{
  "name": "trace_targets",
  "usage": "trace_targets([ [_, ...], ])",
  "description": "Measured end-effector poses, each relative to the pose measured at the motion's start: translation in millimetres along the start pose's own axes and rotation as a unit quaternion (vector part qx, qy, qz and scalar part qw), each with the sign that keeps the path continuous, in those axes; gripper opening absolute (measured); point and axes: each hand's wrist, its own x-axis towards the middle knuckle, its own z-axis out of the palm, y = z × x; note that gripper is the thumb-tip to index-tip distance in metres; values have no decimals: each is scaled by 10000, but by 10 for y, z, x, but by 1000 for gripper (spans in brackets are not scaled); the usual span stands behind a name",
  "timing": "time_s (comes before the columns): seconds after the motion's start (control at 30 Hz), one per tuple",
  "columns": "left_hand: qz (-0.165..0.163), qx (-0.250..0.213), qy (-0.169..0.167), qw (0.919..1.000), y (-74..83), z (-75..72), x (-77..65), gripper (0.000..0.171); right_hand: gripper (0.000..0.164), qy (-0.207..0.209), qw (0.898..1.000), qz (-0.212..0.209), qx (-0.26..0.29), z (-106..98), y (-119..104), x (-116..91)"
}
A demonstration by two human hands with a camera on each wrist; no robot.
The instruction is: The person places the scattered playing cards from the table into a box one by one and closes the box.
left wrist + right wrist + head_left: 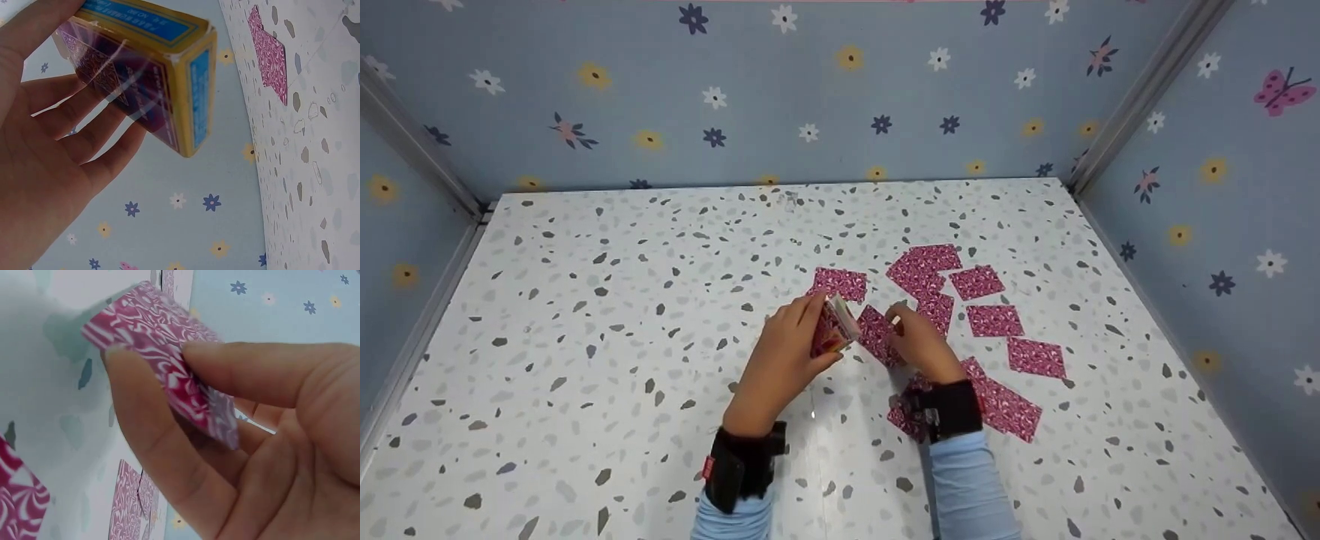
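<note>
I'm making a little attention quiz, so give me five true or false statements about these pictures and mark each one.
1. The left grip holds a gold-and-purple cardboard box with blue panels. True.
2. The right grip pinches a rectangular pink-and-white patterned card. True.
3. The other pink-and-white patterned cards on the white speckled tabletop form one neat stack. False: they lie spread out, some overlapping.
4. In the head view, a pink butterfly decorates the light-blue flowered wall at right. True.
5. The long fabric sleeves are dark red. False: they are light blue.
</note>
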Motion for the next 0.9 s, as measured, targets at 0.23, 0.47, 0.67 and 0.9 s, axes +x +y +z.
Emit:
trace_targets([
  [0.23, 17, 6, 9, 10000, 4, -1, 3, 79, 23, 131, 9998, -130, 74, -87, -50, -48],
  [0.47, 60, 10, 59, 10000, 7, -2, 3, 79, 9, 784, 9961, -391, 65, -223, -138, -134],
  [0.67, 98, 21, 121, 9999, 7, 5, 2, 79, 8, 1116, 9900, -361, 788, -353, -253, -249],
  [0.9, 43, -33, 52, 10000, 7, 6, 2, 79, 26, 1437, 9769, -705, 1414, -484, -403, -430],
])
